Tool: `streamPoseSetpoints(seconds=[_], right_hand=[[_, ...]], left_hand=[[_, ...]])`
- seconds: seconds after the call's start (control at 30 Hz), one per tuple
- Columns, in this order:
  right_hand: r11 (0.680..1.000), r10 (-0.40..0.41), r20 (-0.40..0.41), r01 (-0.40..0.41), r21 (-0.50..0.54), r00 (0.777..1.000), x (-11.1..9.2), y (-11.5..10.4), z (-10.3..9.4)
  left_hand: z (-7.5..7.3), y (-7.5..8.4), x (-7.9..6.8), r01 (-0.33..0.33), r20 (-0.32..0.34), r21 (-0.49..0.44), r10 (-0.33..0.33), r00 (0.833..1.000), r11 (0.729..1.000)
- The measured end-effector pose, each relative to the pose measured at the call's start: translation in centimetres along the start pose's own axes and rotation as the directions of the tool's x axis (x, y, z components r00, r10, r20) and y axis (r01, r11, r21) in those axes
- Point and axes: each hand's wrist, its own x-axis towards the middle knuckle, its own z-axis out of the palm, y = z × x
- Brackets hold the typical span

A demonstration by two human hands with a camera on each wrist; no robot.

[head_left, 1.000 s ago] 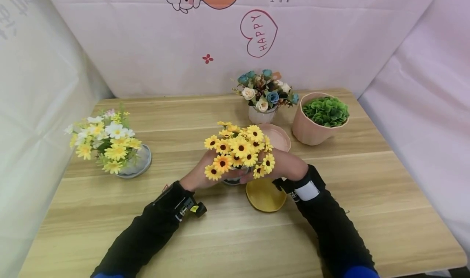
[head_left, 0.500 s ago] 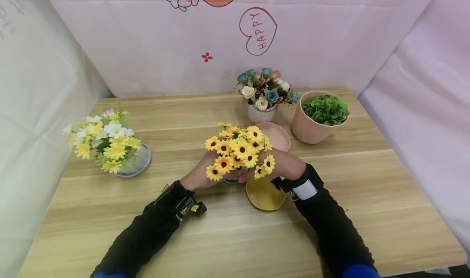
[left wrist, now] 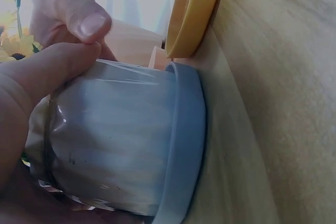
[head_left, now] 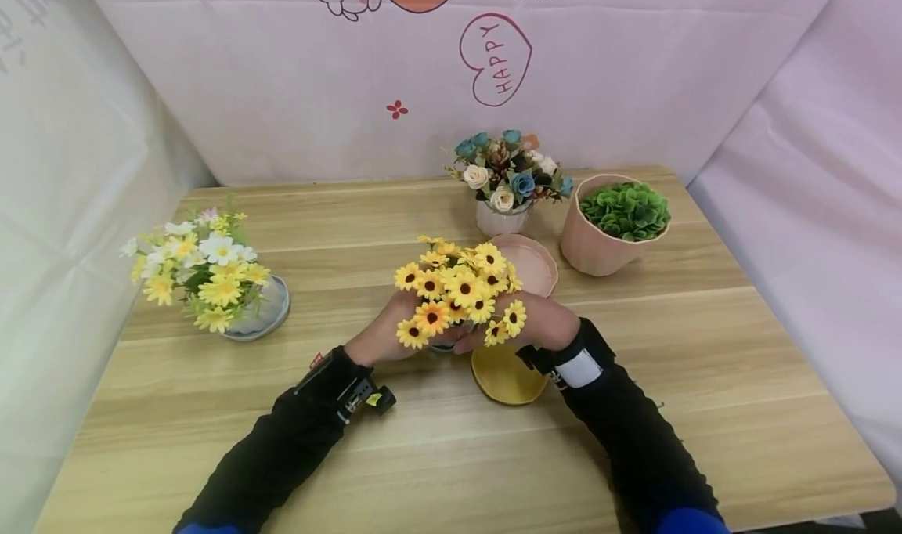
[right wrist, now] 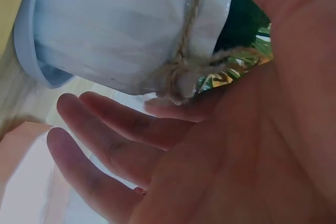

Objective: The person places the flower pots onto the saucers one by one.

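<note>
Near the middle of the wooden table [head_left: 451, 463], a pale pot [left wrist: 115, 129] of yellow flowers [head_left: 465, 287] stands upright in a grey-blue saucer [left wrist: 190, 135]. The left hand [head_left: 390, 329] grips the pot from its side, thumb laid along the wall below the rim. The right hand [head_left: 541, 319] is beside the pot with its fingers loosely spread and slightly bent, not wrapped round it; whether its fingertips touch the twine [right wrist: 172, 80] tied under the rim, I cannot tell. Just beside the right hand lie a yellow dish [head_left: 509, 379] and a pink saucer [head_left: 539, 266]. Behind them stand a white pot [head_left: 502, 219] of blue and cream roses [head_left: 509, 178] and a pink pot [head_left: 597, 246] with green leaves [head_left: 625, 211]. White and yellow daisies [head_left: 211, 261] stand well apart on the left.
</note>
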Motion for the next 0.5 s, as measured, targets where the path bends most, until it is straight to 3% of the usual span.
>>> streamPoseSetpoints(seconds=[0.13, 0.27, 0.43, 0.5], right_hand=[[0.995, -0.070, -0.031, 0.067, -0.077, 0.997, 0.4, 0.3, 0.3], [0.991, -0.047, -0.074, 0.037, -0.132, 0.996, 0.4, 0.3, 0.7], [0.986, -0.052, -0.136, 0.029, -0.165, 0.989, 0.3, 0.7, 1.2], [0.984, -0.067, -0.164, 0.038, -0.173, 0.984, 0.4, 0.9, 1.5]], left_hand=[[-0.1, 0.3, -0.2, 0.018, 0.032, -0.093, -0.015, 0.999, 0.996], [0.1, 0.5, -0.4, 0.038, 0.049, -0.196, -0.028, 0.998, 0.980], [0.7, 0.8, -0.1, -0.033, -0.013, -0.114, 0.032, 0.999, 0.993], [0.7, 1.0, -0.1, -0.025, -0.024, -0.093, 0.023, 0.999, 0.995]])
